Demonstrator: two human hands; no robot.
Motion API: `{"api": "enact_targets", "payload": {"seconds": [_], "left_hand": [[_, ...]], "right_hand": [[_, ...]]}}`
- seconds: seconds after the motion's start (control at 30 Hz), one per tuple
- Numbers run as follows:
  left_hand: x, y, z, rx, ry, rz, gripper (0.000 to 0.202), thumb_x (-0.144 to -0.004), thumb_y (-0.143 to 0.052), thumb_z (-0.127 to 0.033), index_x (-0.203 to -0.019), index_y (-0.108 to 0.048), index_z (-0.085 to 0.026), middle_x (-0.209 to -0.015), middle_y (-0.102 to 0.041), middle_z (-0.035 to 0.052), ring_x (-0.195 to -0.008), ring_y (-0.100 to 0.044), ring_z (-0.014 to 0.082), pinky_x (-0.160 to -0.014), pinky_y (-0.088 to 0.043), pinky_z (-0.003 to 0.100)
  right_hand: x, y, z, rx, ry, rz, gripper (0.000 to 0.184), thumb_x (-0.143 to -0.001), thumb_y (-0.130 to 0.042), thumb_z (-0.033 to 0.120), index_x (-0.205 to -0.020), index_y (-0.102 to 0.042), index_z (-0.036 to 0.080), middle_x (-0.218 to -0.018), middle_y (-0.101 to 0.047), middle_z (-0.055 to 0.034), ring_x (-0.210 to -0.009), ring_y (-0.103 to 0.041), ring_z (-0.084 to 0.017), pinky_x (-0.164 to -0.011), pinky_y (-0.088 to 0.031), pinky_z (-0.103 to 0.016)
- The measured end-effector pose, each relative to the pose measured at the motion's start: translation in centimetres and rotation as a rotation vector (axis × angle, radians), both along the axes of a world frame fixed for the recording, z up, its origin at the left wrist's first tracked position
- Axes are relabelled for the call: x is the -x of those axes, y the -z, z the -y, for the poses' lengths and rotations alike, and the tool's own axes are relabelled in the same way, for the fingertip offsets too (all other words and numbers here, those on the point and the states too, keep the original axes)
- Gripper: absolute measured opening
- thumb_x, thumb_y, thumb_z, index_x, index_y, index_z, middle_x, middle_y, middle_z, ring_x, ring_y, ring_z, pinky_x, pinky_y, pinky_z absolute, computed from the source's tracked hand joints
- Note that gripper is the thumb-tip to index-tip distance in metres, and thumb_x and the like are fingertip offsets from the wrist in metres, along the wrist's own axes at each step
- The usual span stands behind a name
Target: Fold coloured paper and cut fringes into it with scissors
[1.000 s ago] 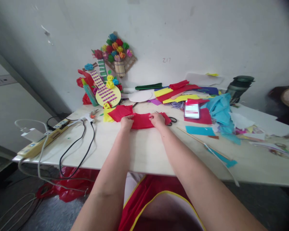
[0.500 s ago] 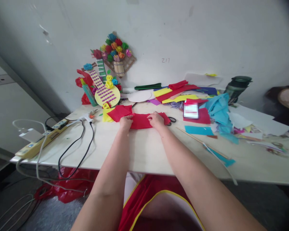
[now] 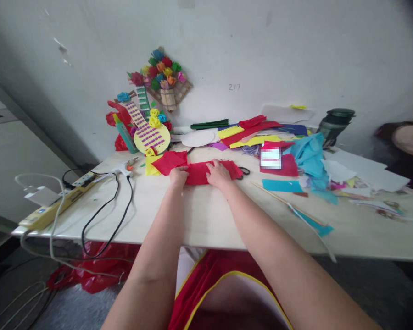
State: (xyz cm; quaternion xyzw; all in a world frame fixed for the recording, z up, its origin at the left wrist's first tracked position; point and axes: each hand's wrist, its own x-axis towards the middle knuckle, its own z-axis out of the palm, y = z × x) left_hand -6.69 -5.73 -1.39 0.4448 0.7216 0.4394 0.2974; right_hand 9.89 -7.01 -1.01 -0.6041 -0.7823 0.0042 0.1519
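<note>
A strip of red crepe paper (image 3: 198, 174) lies on the table between my two hands. At its left end, my left hand (image 3: 179, 176) is closed, with thumb and fingers together on the paper's edge. My right hand (image 3: 219, 174) rests on the strip farther right, its fingers apart and lying on the paper. The strip's right end shows past that hand and partly covers black-handled scissors (image 3: 243, 173). Another red crepe paper piece (image 3: 170, 161) lies over a yellow sheet (image 3: 152, 167) by my left hand.
On the left are a power strip (image 3: 60, 201) and a black cable (image 3: 89, 221). Against the wall stand a yellow paper guitar (image 3: 151, 137) and a glue bottle (image 3: 125, 134). Paper scraps, blue crepe paper (image 3: 309, 156), a stick (image 3: 278, 198) and a dark bottle (image 3: 335, 126) occupy the right.
My right hand has shifted slightly left along the red strip, and its fingers are more spread. The left hand stays at the strip's left end. The whole view has shifted a little.
</note>
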Motion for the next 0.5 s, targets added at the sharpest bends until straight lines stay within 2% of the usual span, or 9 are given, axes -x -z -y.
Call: {"api": "enact_targets", "payload": {"seconds": [0.13,0.2,0.3,0.43,0.5], "left_hand": [[-0.18,-0.2,0.17,0.017,0.004,0.01,0.045,-0.063,-0.062,-0.005,-0.106,-0.067,-0.017,-0.092,-0.07,0.0091,-0.083,-0.066,0.0195,-0.068,-0.05,0.024],[-0.22,-0.19,0.15,0.014,-0.009,0.043,0.053,-0.063,-0.062,-0.004,-0.115,-0.062,-0.017,-0.098,-0.069,0.0095,-0.082,-0.066,0.0195,-0.066,-0.05,0.024],[-0.06,-0.07,-0.02,0.023,-0.06,0.064,0.067,-0.062,-0.065,-0.006,-0.127,-0.051,-0.016,-0.104,-0.067,0.0117,-0.083,-0.066,0.0211,-0.065,-0.051,0.026],[0.49,0.1,-0.33,0.054,-0.089,0.04,0.059,-0.06,-0.068,-0.008,-0.118,-0.059,-0.013,-0.1,-0.068,0.0137,-0.088,-0.065,0.0217,-0.067,-0.05,0.025],[0.75,0.2,-0.45,0.055,-0.087,0.048,0.053,-0.059,-0.069,-0.008,-0.111,-0.063,-0.013,-0.097,-0.068,0.0128,-0.086,-0.065,0.0209,-0.066,-0.05,0.024]], "right_hand": [[0.26,0.15,0.03,0.035,-0.071,0.086,0.051,-0.085,-0.038,0.024,-0.136,-0.04,0.029,-0.149,-0.023,-0.0038,-0.118,-0.04,-0.03,-0.09,-0.038,-0.041],[0.3,0.19,-0.02,0.048,-0.095,0.113,0.049,-0.085,-0.035,0.023,-0.133,-0.044,0.029,-0.147,-0.028,-0.0017,-0.115,-0.042,-0.03,-0.088,-0.039,-0.041],[0.3,0.24,-0.04,0.033,-0.104,0.12,0.046,-0.087,-0.03,0.024,-0.129,-0.05,0.025,-0.139,-0.042,-0.0035,-0.11,-0.044,-0.029,-0.086,-0.04,-0.04],[0.39,0.3,0.05,0.015,-0.092,0.113,0.044,-0.088,-0.028,0.024,-0.126,-0.052,0.021,-0.136,-0.046,-0.0062,-0.108,-0.045,-0.028,-0.087,-0.039,-0.039],[0.48,0.34,0.04,0.023,-0.089,0.109,0.045,-0.09,-0.028,0.032,-0.126,-0.052,0.02,-0.136,-0.046,-0.0073,-0.11,-0.044,-0.028,-0.09,-0.037,-0.041]]}}
